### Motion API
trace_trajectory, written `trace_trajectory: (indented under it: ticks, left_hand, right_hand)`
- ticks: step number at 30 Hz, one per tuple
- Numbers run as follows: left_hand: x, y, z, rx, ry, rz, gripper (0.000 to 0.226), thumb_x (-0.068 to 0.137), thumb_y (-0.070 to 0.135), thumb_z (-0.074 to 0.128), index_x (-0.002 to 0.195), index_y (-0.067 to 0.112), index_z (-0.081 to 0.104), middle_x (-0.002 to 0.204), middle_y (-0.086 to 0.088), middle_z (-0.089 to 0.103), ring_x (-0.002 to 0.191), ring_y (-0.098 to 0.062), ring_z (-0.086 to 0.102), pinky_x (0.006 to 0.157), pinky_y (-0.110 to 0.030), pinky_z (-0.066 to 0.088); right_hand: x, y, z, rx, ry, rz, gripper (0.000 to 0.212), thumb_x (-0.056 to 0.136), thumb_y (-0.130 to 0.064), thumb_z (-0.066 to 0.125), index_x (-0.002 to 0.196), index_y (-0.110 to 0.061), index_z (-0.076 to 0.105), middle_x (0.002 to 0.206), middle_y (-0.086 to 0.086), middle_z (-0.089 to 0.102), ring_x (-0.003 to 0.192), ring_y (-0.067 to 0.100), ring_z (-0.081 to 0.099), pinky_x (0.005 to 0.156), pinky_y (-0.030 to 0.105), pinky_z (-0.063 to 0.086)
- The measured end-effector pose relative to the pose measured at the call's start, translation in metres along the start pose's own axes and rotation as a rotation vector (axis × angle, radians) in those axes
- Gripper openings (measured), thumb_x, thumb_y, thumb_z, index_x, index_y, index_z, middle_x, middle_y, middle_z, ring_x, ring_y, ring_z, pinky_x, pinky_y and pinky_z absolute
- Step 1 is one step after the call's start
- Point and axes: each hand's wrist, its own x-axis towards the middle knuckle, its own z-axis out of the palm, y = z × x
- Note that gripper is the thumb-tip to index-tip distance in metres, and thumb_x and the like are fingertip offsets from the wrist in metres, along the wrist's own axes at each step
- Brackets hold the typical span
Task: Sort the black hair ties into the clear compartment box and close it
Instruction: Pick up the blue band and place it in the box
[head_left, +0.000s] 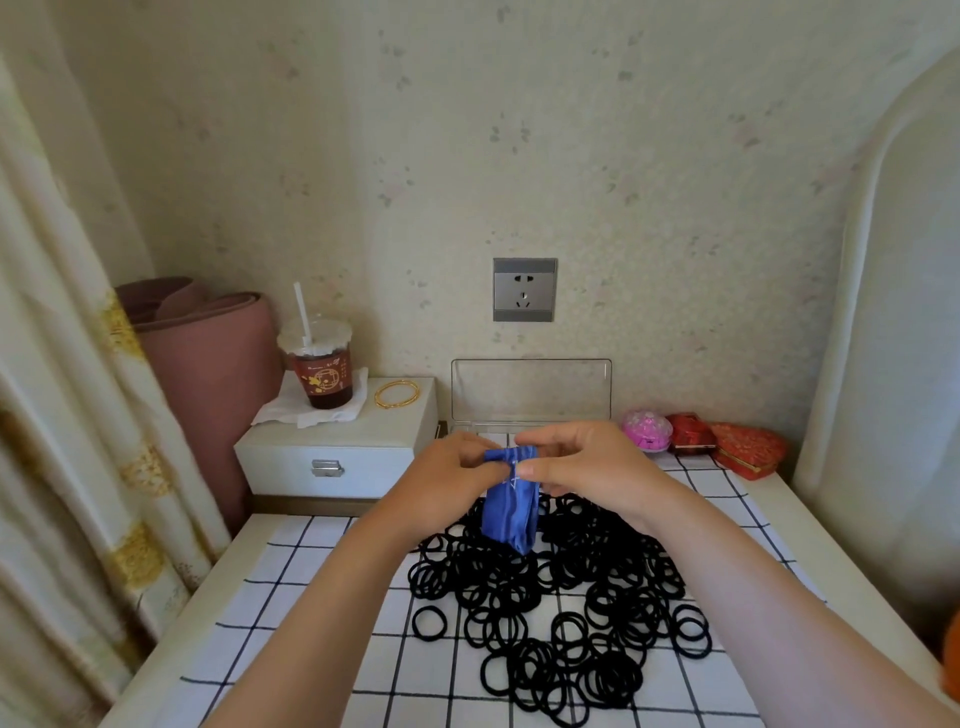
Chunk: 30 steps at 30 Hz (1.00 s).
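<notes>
Both hands meet above the far side of the desk (810, 525), holding a small blue cloth pouch (506, 512) between them; the left hand (452, 475) has its grip pinched shut on the pouch's upper left edge, thumb against fingers; the right hand (582, 462) pinches the upper right edge the same way, its grip closed on the cloth with the remaining fingers curled above; the pouch hangs down from the two pinches, its lower end just over the pile.

The black hair ties (561, 613) lie in a loose heap on a white cloth with a black grid (311, 623) that covers the desk; the heap spreads from under the hands toward the near edge, with a few single loops at its left and right fringes.

The clear box (530, 389) stands behind the hands against the wall, its lid raised upright; the base is mostly hidden by the hands, so its compartments and contents cannot be told.

To the right of the box sit a pink round case (647, 428), a small red box (691, 434) and a red heart-shaped box (748, 449); to the left, a white drawer unit (337, 447) carries an iced drink with a straw (317, 369) on a napkin, and gold bangles (397, 395) beside it; a wall socket (524, 289) is above the box.
</notes>
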Motion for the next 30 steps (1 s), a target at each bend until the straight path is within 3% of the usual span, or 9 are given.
trace_trajectory:
  ticks: [2, 6, 9, 14, 17, 23, 26, 30]
  left_hand:
    - [0.001, -0.002, -0.002, -0.059, -0.016, -0.033, 0.021, 0.093, 0.031, 0.06, 0.097, 0.019, 0.077, 0.093, 0.004, 0.075, 0.089, -0.013, 0.067, 0.082, -0.025, 0.047]
    - [0.004, -0.007, -0.002, -0.14, 0.003, -0.002, 0.028, 0.095, 0.037, 0.058, 0.097, 0.015, 0.076, 0.094, -0.007, 0.076, 0.094, -0.024, 0.071, 0.093, -0.039, 0.055]
    - [0.003, -0.007, 0.002, -0.277, -0.034, -0.01, 0.023, 0.096, 0.029, 0.06, 0.105, 0.012, 0.073, 0.099, -0.004, 0.076, 0.095, -0.017, 0.072, 0.087, -0.031, 0.058]
    - [0.003, -0.01, 0.002, -0.421, 0.013, -0.027, 0.014, 0.094, 0.018, 0.065, 0.105, 0.012, 0.071, 0.099, -0.007, 0.076, 0.093, -0.018, 0.073, 0.081, -0.031, 0.059]
    - [0.004, -0.012, 0.0, -0.424, 0.041, -0.059, 0.014, 0.092, 0.018, 0.067, 0.102, 0.009, 0.07, 0.099, -0.009, 0.075, 0.09, -0.019, 0.073, 0.078, -0.031, 0.06]
    - [0.003, -0.012, -0.003, -0.438, -0.114, -0.101, 0.018, 0.098, 0.014, 0.055, 0.114, 0.013, 0.061, 0.093, -0.018, 0.075, 0.085, -0.03, 0.074, 0.08, -0.041, 0.06]
    - [0.005, -0.012, -0.003, -0.599, -0.104, -0.126, 0.019, 0.099, 0.008, 0.049, 0.113, 0.011, 0.062, 0.097, -0.021, 0.073, 0.084, -0.028, 0.073, 0.077, -0.039, 0.06]
    - [0.002, -0.011, -0.003, -0.834, -0.155, -0.171, 0.022, 0.1, 0.004, 0.045, 0.11, 0.008, 0.065, 0.099, -0.016, 0.073, 0.086, -0.025, 0.071, 0.076, -0.033, 0.061]
  right_hand:
    - [0.002, 0.002, -0.002, -0.052, -0.027, 0.001, 0.027, 0.074, -0.024, 0.085, 0.1, -0.027, 0.078, 0.095, 0.001, 0.077, 0.087, 0.012, 0.072, 0.085, 0.027, 0.056]
    - [0.004, 0.005, -0.001, -0.016, -0.026, 0.015, 0.005, 0.085, -0.023, 0.077, 0.089, -0.023, 0.078, 0.086, -0.007, 0.077, 0.081, 0.007, 0.07, 0.089, 0.03, 0.053]
    - [0.005, 0.006, 0.005, 0.126, -0.033, 0.023, 0.012, 0.091, -0.018, 0.07, 0.099, -0.011, 0.075, 0.098, 0.009, 0.077, 0.094, 0.025, 0.074, 0.089, 0.041, 0.058]
    - [0.006, 0.006, 0.013, 0.257, -0.049, 0.046, 0.022, 0.094, -0.021, 0.066, 0.11, -0.007, 0.072, 0.105, 0.016, 0.075, 0.099, 0.035, 0.071, 0.088, 0.045, 0.058]
    - [0.005, 0.007, 0.014, 0.263, -0.108, 0.064, 0.024, 0.092, -0.01, 0.067, 0.116, -0.011, 0.07, 0.108, 0.016, 0.074, 0.1, 0.034, 0.072, 0.086, 0.044, 0.058]
    - [0.004, 0.011, 0.019, 0.294, 0.033, 0.095, 0.022, 0.088, 0.0, 0.068, 0.107, -0.012, 0.072, 0.1, 0.016, 0.076, 0.083, 0.026, 0.072, 0.073, 0.038, 0.06]
    - [0.002, 0.008, 0.021, 0.395, 0.074, 0.103, 0.021, 0.089, 0.001, 0.066, 0.099, -0.015, 0.075, 0.099, 0.015, 0.076, 0.083, 0.027, 0.069, 0.074, 0.039, 0.059]
    - [-0.004, -0.001, 0.026, 0.475, 0.116, 0.08, 0.024, 0.093, 0.007, 0.056, 0.094, -0.01, 0.074, 0.089, 0.012, 0.075, 0.072, 0.021, 0.069, 0.063, 0.031, 0.06]
